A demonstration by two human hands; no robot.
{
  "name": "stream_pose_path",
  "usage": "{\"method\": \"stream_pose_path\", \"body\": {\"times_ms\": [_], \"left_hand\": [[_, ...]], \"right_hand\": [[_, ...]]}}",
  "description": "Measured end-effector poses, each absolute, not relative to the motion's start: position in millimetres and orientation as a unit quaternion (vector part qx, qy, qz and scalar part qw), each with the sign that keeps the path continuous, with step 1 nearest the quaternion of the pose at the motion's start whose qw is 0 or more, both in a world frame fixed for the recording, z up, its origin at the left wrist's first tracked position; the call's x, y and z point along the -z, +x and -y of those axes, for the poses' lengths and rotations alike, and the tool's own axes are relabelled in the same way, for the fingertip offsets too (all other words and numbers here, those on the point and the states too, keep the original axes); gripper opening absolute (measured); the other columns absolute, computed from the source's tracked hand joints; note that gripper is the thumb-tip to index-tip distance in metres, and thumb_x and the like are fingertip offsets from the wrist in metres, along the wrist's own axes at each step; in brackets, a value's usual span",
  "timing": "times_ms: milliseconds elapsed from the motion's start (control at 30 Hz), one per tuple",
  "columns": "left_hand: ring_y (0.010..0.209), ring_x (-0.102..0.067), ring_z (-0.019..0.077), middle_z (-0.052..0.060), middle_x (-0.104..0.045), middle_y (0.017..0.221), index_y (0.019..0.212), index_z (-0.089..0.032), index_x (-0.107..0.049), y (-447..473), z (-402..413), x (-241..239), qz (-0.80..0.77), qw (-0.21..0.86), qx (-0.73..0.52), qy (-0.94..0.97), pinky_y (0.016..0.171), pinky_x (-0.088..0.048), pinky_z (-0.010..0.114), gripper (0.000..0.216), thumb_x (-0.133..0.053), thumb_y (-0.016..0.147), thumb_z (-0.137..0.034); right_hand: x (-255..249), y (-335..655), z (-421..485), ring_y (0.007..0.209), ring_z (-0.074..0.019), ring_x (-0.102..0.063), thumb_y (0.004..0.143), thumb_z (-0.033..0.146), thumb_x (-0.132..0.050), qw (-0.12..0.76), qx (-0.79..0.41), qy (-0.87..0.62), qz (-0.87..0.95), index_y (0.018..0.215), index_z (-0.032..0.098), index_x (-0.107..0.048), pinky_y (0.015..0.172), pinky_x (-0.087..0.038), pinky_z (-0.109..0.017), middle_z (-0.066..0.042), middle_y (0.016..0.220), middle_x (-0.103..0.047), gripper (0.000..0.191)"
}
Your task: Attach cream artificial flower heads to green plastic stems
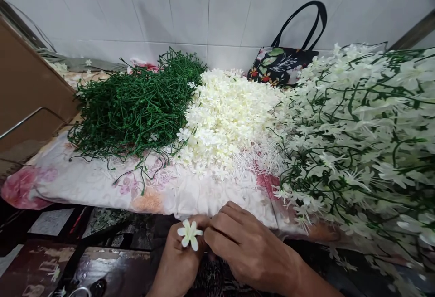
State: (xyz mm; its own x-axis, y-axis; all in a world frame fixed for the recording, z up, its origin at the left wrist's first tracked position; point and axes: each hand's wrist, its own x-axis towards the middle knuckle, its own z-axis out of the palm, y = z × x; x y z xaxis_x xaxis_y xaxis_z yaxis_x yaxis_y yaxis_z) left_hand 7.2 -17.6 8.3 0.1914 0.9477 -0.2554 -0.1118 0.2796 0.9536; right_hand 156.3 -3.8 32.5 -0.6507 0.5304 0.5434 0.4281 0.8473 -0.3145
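Observation:
My left hand (181, 256) is closed at the table's front edge, with a white artificial flower (190, 234) showing at its thumb and index finger. Pressed up against it, my right hand (249, 247) has its fingers curled and pinched together; what lies between them is hidden. Just beyond the hands is a heap of loose cream-white flower heads (227, 111). To its left lies a tangled pile of green plastic stems (132, 106). On the right rises a large mass of white flowers on green stems (356, 138).
A floral cloth (98, 183) covers the table. A cardboard box (30, 79) stands at the left. Against the white tiled wall (186, 7) leans a black floral bag (278, 65) with handles. Dark wooden surfaces (112, 270) show below at the left.

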Motion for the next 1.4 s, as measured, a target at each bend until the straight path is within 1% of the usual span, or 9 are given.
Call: {"method": "stream_pose_path", "body": {"times_ms": [133,200,433,567,733,900,1100,1200,1400], "left_hand": [[0.052,-0.036,0.0086,-0.002,-0.047,0.055,0.061,-0.014,-0.059,8,18,1,-0.490,0.625,-0.454,0.404,0.049,-0.033,0.019,0.012,-0.061,0.071,-0.022],[0.052,-0.038,0.0090,-0.001,-0.051,0.058,0.066,-0.015,-0.061,5,13,-2,-0.512,0.579,-0.464,0.432,0.048,-0.032,0.019,0.012,-0.058,0.074,-0.023],[0.044,-0.037,0.0090,-0.003,-0.051,0.058,0.077,-0.017,-0.063,5,-37,-25,-0.621,0.333,-0.426,0.567,0.042,-0.029,0.020,0.015,-0.050,0.069,-0.015],[0.055,-0.050,0.0138,0.003,-0.060,0.074,0.082,-0.018,-0.063,11,-56,-21,-0.641,0.196,-0.290,0.683,0.051,-0.033,0.024,0.032,-0.045,0.062,0.000],[0.059,-0.053,0.0178,0.005,-0.059,0.076,0.075,-0.019,-0.062,17,-58,-14,-0.642,0.113,-0.215,0.727,0.053,-0.031,0.027,0.030,-0.043,0.063,0.001],[0.058,-0.050,0.0144,0.001,-0.057,0.069,0.068,-0.018,-0.061,7,-57,-13,-0.612,0.197,-0.378,0.666,0.055,-0.034,0.025,0.026,-0.047,0.059,0.001],[0.047,-0.041,0.0065,-0.004,-0.054,0.059,0.059,-0.016,-0.059,-2,-48,-23,-0.525,0.488,-0.596,0.362,0.044,-0.028,0.020,0.009,-0.068,0.058,-0.014],[0.037,-0.026,0.0000,-0.007,-0.050,0.058,0.058,-0.014,-0.056,-1,-38,-27,-0.463,0.620,-0.596,0.215,0.038,-0.018,0.018,0.023,-0.077,0.049,-0.018],[0.035,-0.028,-0.0014,-0.006,-0.048,0.058,0.057,-0.013,-0.060,6,-19,-25,-0.386,0.716,-0.559,0.164,0.036,-0.020,0.015,0.026,-0.081,0.044,-0.019]], "right_hand": [[-29,172,2,0.071,-0.0132,-0.047,0.092,0.010,-0.038,0.301,-0.065,-0.347,0.886,0.104,0.012,-0.057,0.063,-0.041,-0.025,-0.004,0.076,-0.056,0.022],[-27,184,0,0.075,-0.0150,-0.049,0.089,0.002,-0.036,0.324,0.009,-0.408,0.853,0.100,0.009,-0.056,0.067,-0.041,-0.027,-0.007,0.077,-0.056,0.024],[-7,206,-3,0.078,-0.0201,-0.047,0.078,-0.006,-0.035,0.175,0.043,-0.502,0.846,0.088,0.015,-0.059,0.068,-0.038,-0.033,-0.009,0.086,-0.053,0.033],[-1,207,-6,0.075,-0.0185,-0.046,0.080,-0.004,-0.035,0.181,0.040,-0.492,0.851,0.081,0.016,-0.057,0.068,-0.037,-0.031,-0.008,0.084,-0.051,0.030],[-4,206,-11,0.083,-0.0195,-0.048,0.084,0.001,-0.040,0.227,0.033,-0.469,0.853,0.078,0.016,-0.054,0.072,-0.039,-0.032,-0.010,0.092,-0.053,0.021],[-6,201,-12,0.073,-0.0162,-0.050,0.087,0.006,-0.044,0.321,0.021,-0.462,0.826,0.084,0.016,-0.053,0.070,-0.040,-0.031,-0.006,0.076,-0.057,0.014],[-12,192,-12,0.063,-0.0109,-0.054,0.087,0.013,-0.048,0.404,-0.089,-0.485,0.770,0.085,0.018,-0.053,0.060,-0.042,-0.023,-0.001,0.070,-0.057,0.008],[-21,184,-9,0.063,-0.0090,-0.055,0.086,0.014,-0.048,0.415,-0.154,-0.498,0.746,0.089,0.019,-0.054,0.057,-0.043,-0.020,0.001,0.073,-0.058,0.008],[-41,158,-2,0.061,-0.0067,-0.053,0.084,0.010,-0.050,0.449,-0.234,-0.426,0.750,0.087,0.019,-0.053,0.056,-0.044,-0.017,0.002,0.071,-0.056,0.010]]}}
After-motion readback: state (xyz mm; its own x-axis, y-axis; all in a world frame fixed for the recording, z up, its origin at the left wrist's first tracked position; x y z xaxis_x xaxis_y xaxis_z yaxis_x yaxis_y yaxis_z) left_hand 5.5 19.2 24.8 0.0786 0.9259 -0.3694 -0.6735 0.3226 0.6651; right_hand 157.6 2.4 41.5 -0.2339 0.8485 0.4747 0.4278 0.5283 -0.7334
